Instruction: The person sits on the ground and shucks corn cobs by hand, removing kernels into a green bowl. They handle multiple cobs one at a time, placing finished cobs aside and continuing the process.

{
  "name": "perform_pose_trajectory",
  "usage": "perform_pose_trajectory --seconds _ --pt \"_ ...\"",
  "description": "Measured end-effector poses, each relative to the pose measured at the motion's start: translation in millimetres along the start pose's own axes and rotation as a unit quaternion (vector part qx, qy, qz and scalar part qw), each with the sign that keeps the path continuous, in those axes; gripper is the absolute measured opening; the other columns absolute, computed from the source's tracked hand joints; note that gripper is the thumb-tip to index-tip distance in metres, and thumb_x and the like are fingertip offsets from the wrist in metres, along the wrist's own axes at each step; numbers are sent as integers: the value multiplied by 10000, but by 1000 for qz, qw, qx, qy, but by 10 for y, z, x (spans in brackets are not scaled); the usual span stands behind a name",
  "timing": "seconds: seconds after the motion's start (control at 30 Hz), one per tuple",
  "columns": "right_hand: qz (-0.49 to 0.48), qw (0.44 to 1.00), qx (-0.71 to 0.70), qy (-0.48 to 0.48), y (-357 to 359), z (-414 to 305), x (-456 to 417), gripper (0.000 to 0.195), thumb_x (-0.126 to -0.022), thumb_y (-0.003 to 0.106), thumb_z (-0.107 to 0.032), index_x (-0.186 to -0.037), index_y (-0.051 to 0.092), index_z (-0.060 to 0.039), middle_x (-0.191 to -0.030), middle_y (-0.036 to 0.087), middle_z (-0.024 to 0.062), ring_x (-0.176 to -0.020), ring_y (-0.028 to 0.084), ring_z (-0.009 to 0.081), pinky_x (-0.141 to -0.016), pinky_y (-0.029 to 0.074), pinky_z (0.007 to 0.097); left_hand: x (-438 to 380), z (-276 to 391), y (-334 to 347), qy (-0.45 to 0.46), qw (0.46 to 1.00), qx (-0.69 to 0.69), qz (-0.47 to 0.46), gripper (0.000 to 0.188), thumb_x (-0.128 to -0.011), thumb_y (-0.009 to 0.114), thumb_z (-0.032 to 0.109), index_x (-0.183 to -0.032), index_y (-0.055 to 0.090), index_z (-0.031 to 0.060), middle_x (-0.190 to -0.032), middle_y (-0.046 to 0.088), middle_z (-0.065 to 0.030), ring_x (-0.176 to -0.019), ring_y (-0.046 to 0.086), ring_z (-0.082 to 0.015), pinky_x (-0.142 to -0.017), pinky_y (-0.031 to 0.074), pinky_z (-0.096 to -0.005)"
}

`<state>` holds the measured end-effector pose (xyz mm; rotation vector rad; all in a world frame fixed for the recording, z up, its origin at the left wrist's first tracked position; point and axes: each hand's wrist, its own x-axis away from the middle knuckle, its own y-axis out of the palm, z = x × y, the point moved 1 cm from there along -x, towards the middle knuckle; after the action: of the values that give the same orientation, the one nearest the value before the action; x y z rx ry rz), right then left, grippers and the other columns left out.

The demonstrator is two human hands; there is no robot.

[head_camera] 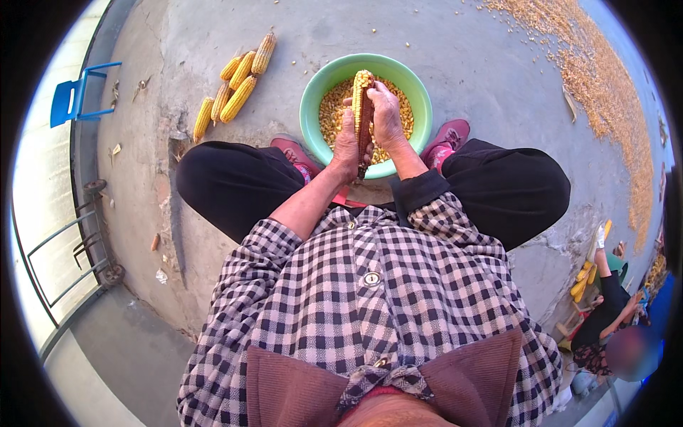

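Note:
A partly shelled ear of corn point(365, 109) is held upright over a green plastic basin point(312, 120). Kernels still cover its left side and tip, while the right side shows bare reddish-brown cob. My left hand point(347, 147) grips the ear low on its left side. Wrapped around its upper right side is my right hand point(388, 115), the thumb near the kernels at the tip. Loose yellow corn kernels point(333, 101) lie in the basin below. Some of my fingers are hidden behind the cob.
Several unshelled corn ears point(237, 88) lie on the concrete floor left of the basin. A broad spread of kernels point(603, 80) covers the floor at right. At the left edge are a blue chair point(66, 101) and a wheeled metal frame point(69, 256). Another person point(608, 315) sits at lower right.

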<state>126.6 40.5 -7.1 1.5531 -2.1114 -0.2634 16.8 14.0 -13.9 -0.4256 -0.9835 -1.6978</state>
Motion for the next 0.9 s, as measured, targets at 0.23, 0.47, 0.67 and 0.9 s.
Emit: perform_pose_trajectory --seconds 0.23,0.47,0.67,0.9 --pt "46 996 61 -46 48 -16 -31 329 -961 526 -296 -1090 568 4 -847 648 95 -652 664 189 -598 531 303 -42 -41 -9 28 999 -7 -30 551 -881 384 720 -925 555 197 -598 494 34 -446 455 -85 -348 329 -209" --pt "28 984 154 -82 -81 113 -80 366 -980 475 -303 -1178 529 -1 -905 636 83 -766 672 184 -683 536 303 -19 14 -10 -14 999 -2 -36 605 -868 347 751 -869 548 181 -531 471 14 -385 431 -105 -335 336 -239" --pt "10 995 -104 3 29 -61 -33 348 -987 490 -313 -1143 567 -12 -901 631 64 -725 659 166 -643 536 286 -36 -11 -57 -26 999 -5 -29 611 -866 356 751 -852 545 170 -500 466 5 -357 428 -112 -331 343 -245" --pt "31 998 -38 -26 48 -65 -30 339 -992 478 -279 -1175 552 -4 -898 636 73 -695 662 174 -621 544 287 10 30 1 -7 1000 -24 -16 597 -875 356 739 -887 543 172 -516 474 8 -369 442 -107 -325 335 -238"
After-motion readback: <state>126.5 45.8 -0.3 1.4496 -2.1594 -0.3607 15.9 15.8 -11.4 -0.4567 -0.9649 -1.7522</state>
